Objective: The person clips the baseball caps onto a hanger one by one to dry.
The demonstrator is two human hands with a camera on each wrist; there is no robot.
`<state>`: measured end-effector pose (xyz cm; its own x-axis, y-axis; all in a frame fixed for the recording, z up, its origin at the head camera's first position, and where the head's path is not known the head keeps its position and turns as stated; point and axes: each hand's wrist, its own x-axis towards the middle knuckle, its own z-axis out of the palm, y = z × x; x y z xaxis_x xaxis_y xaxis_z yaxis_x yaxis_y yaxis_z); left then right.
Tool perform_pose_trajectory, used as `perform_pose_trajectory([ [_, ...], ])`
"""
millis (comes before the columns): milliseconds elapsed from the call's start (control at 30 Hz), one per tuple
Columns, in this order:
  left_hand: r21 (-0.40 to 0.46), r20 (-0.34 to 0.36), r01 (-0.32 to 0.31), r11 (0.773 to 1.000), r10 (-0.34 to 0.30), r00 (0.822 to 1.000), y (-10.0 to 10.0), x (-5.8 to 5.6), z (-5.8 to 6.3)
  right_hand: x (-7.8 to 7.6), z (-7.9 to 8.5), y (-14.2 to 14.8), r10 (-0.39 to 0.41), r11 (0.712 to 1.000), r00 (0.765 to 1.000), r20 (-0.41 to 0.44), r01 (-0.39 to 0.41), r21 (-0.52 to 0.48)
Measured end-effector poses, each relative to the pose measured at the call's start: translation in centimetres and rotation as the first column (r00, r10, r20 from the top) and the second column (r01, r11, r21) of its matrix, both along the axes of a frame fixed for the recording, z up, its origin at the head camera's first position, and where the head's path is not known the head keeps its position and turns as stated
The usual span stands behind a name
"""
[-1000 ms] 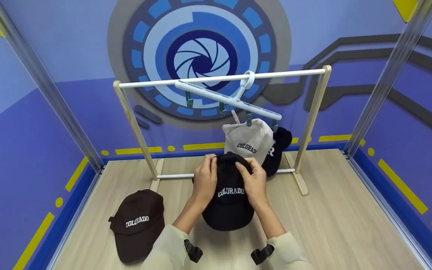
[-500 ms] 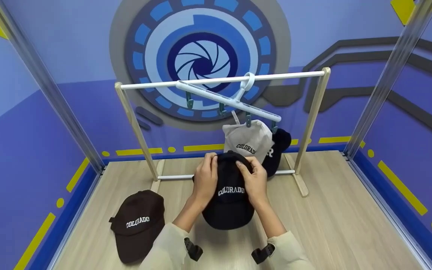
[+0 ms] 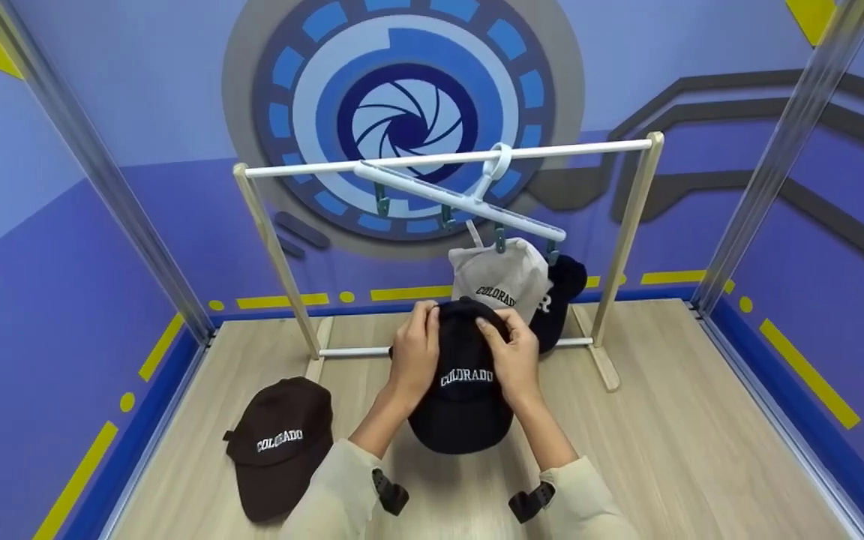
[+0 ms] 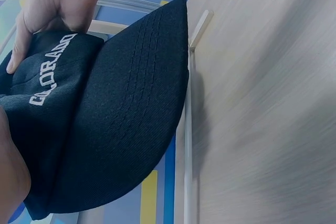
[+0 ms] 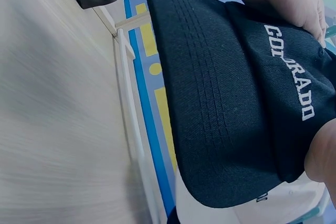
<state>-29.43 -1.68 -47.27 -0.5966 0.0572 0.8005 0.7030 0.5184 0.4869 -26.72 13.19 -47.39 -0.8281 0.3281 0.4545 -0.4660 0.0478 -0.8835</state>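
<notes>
A black baseball cap [image 3: 462, 409] lettered COLORADO is held up between both hands, brim down and towards me. My left hand [image 3: 415, 356] grips its crown from the left side, and my right hand [image 3: 516, 360] grips it from the right, thumb on the front of the crown. The wrist views show the cap's brim [image 4: 131, 114] raised off the tabletop. Behind it, a pale blue hanger [image 3: 462, 199] with green clips hangs slanted on the rack. A white COLORADO cap [image 3: 496, 274] and a dark cap [image 3: 563, 289] hang at its right end, partly hidden.
On the table to the left lies a dark brown COLORADO cap [image 3: 282, 442]. The wooden rack has a white top rail [image 3: 582, 150] and a low crossbar [image 3: 353, 352]. Two clips on the hanger's left half, such as the outer clip [image 3: 382, 202], carry nothing.
Both hands keep their grip on the black cap, which has risen very slightly in view. The scene has shifted a little to the right; the other caps stay in place.
</notes>
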Motion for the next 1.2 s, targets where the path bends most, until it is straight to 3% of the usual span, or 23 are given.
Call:
perform_pose_trajectory([
  [200, 0.035, 0.016, -0.031, 0.999, 0.03, 0.999, 0.2, -0.6, 0.1, 0.7, 2.2, -0.2, -0.014, 0.997, 1.0, -0.012, 0.015, 0.08],
  [300, 0.041, 0.035, -0.037, 0.998, 0.035, 0.999, 0.0, -0.6, 0.0, 0.5, 2.0, -0.3, -0.037, 0.993, 0.999, -0.016, 0.039, 0.111],
  [500, 0.039, 0.044, -0.029, 0.999, 0.027, 0.999, -0.1, -1.0, 0.5, -1.5, 0.4, -0.1, -0.038, 0.995, 0.999, -0.023, 0.04, 0.089],
  [667, 0.037, 0.028, -0.03, 0.999, 0.029, 0.999, -0.1, -1.1, 0.9, -1.9, 0.3, 0.0, -0.036, 0.995, 0.998, -0.046, 0.039, 0.086],
  [1033, 0.003, 0.009, -0.018, 1.0, 0.018, 1.0, -0.2, -1.6, 2.5, -2.5, 1.3, 0.2, -0.051, 0.992, 0.997, -0.062, 0.058, 0.113],
  [1200, -0.022, 0.019, -0.019, 1.0, 0.02, 1.0, -0.2, -1.8, 3.2, -2.3, 2.2, -0.1, -0.017, 0.997, 0.998, -0.059, 0.021, 0.072],
])
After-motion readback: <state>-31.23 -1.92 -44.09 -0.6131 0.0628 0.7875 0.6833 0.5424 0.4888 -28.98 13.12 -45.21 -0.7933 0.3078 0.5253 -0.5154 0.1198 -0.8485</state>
